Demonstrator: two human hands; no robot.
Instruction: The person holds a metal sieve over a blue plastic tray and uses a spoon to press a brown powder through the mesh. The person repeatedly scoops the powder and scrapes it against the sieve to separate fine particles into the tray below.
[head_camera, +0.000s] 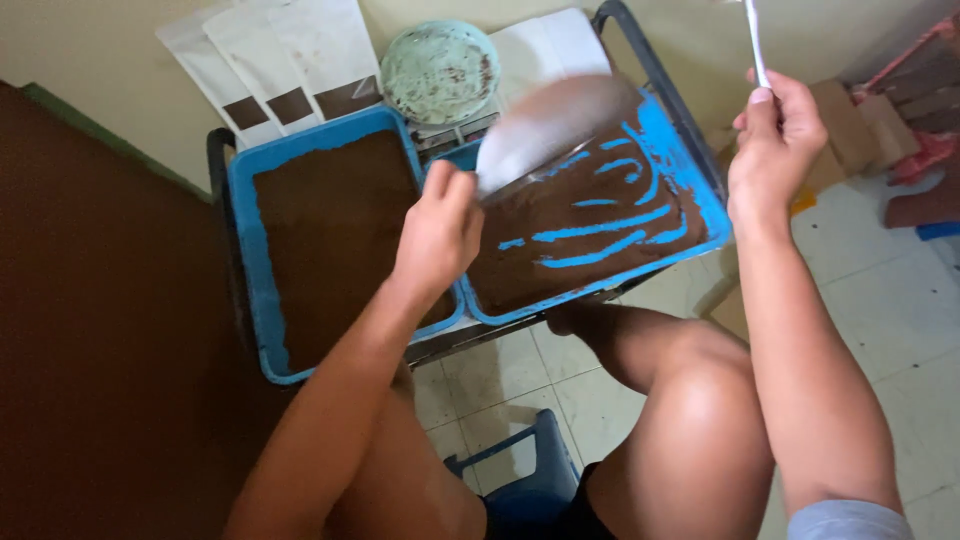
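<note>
Two blue trays of dark brown powder sit on a low black-framed stand. The left tray (245, 215) is evenly covered. The right tray (700, 195) shows blue streaks where the powder is scraped away. My left hand (437, 232) is closed on a silvery pouch (545, 125), blurred, held over the right tray's near left corner. My right hand (775, 140) is raised to the right of that tray, fingers closed on a thin white stick-like tool (756, 45) that points upward.
Three white pouches with brown bands (275, 60) and a round pale green lid (440, 70) lie behind the trays. My bare knees (690, 400) are in front of the stand, a blue stool (525, 480) under me. Cardboard and red items (900, 130) sit at right.
</note>
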